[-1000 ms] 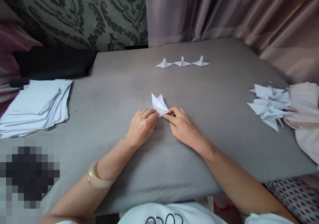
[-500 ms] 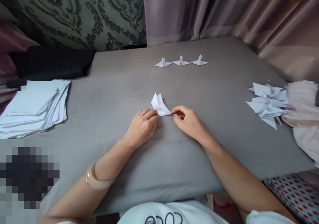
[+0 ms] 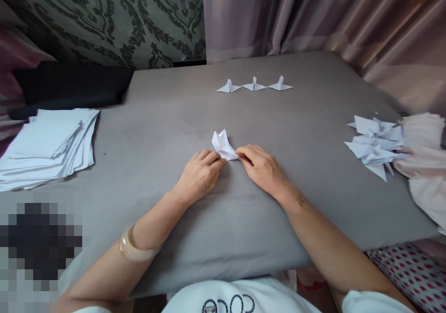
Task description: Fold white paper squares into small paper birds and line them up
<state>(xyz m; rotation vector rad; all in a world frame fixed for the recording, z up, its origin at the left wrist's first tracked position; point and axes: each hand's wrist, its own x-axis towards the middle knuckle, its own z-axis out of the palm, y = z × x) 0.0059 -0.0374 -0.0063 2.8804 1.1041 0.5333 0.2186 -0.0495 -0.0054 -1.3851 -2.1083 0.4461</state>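
A partly folded white paper crane [image 3: 223, 145] is held low over the grey cloth in the middle of the view, two points of it standing up. My left hand [image 3: 202, 170] pinches its lower left edge, the fingers curled and closed. At the paper's right tip, my right hand [image 3: 259, 168] is closed in a pinch, thumb below and index finger above. Fingers cover part of the lower edge and the right corner. Farther back, three folded paper cranes [image 3: 254, 85] stand in a row with their wing tips almost touching.
A stack of white paper sheets [image 3: 52, 141] lies at the left, with a black cloth [image 3: 73, 85] behind it. At the right, several folded paper pieces [image 3: 376, 141] are heaped against a pale cloth [image 3: 423, 150]. The grey-covered table [image 3: 156, 118] ends at a curtain [image 3: 244, 20].
My right hand has shifted slightly left and rolled, so its fingers now cover more of the paper's right tip. My left hand stays at almost the same place on the paper.
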